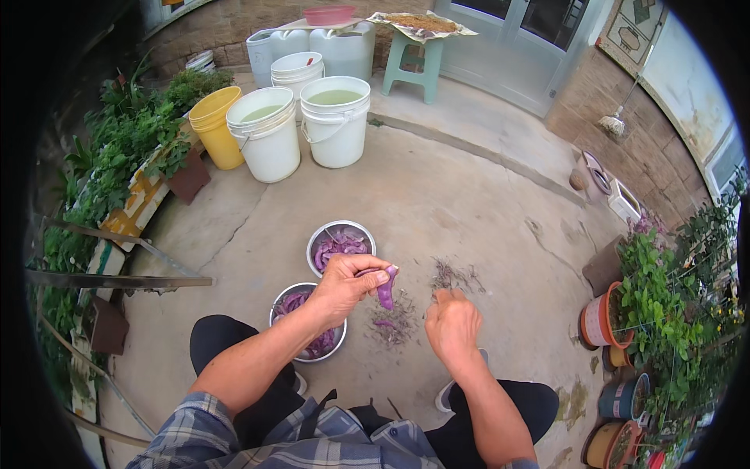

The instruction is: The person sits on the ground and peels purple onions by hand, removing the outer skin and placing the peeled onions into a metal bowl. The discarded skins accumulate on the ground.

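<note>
My left hand (347, 288) pinches a purple bean pod (385, 293) between thumb and forefinger, its lower end hanging free. To the right, my right hand (453, 323) is closed, its fingertips drawn together. Anything thin pinched in them is too small to make out. Beyond my left hand stands a metal bowl (310, 246) of purple pods, partly covered by that hand. A second metal bowl (340, 345) with more pods sits nearer, under my left forearm. Between my hands, thin dark trimmings (398, 319) lie on the concrete with a purple piece (384, 323) among them.
Another scatter of trimmings (451, 274) lies just past my right hand. White buckets (335, 132) of greenish water and a yellow bucket (215, 132) stand ahead. A green stool (410, 73) is on the step. Potted plants (606, 316) line the right, greenery (117, 176) the left.
</note>
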`<state>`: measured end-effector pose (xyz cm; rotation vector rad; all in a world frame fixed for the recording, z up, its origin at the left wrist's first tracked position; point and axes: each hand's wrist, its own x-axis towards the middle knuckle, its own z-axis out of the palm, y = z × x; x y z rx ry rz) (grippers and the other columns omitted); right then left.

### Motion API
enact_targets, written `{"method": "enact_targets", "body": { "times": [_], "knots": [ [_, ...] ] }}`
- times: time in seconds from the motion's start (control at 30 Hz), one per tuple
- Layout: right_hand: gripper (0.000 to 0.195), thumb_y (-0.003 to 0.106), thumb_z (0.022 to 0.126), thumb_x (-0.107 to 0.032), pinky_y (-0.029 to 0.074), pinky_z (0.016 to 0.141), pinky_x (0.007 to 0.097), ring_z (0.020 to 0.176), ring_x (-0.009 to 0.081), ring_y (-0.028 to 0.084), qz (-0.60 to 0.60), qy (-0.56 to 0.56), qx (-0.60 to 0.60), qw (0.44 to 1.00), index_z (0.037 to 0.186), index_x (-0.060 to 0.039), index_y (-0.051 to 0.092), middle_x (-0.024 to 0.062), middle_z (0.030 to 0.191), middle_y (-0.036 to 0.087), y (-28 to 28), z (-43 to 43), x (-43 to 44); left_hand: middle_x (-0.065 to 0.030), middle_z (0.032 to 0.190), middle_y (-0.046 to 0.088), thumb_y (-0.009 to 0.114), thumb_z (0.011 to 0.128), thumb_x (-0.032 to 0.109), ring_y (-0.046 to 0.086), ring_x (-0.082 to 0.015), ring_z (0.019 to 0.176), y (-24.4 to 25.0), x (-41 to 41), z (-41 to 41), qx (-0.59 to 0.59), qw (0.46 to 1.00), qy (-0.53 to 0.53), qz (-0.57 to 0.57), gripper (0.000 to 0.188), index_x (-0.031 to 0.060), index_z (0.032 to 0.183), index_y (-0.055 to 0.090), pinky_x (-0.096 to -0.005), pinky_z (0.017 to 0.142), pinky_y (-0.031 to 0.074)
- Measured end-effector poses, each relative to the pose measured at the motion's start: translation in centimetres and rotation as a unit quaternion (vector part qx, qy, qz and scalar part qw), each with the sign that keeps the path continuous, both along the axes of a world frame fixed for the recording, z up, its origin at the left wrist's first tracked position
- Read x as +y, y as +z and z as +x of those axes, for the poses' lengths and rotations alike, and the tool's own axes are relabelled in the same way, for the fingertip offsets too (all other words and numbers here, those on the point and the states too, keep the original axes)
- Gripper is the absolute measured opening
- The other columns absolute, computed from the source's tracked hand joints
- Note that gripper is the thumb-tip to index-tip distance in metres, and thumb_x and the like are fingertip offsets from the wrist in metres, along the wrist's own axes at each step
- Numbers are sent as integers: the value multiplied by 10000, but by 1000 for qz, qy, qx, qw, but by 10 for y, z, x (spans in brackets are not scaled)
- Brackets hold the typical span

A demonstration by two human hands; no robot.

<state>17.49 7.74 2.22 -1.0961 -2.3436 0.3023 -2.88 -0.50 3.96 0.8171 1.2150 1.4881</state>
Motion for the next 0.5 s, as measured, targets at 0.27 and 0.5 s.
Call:
{"method": "enact_targets", "body": {
  "times": [0.27, 0.5],
  "knots": [
    [148, 568, 893, 8, 498, 512, 272, 558, 146, 637, -365, 116, 319, 867, 935, 65, 697, 129, 749, 696, 7, -9, -4, -91, 812, 685, 711, 854, 6, 631, -172, 694, -4, -4, 17, 365, 921, -7, 134, 115, -28, 963, 713, -280, 622, 493],
    [156, 554, 926, -1, 477, 475, 252, 534, 109, 613, -447, 106, 337, 821, 928, 66, 694, 89, 744, 680, -7, -14, -7, -135, 866, 690, 720, 769, -60, 695, -295, 796, -10, -5, 22, 550, 806, 20, 219, 191, -13, 952, 691, -363, 670, 552]
  ]
}}
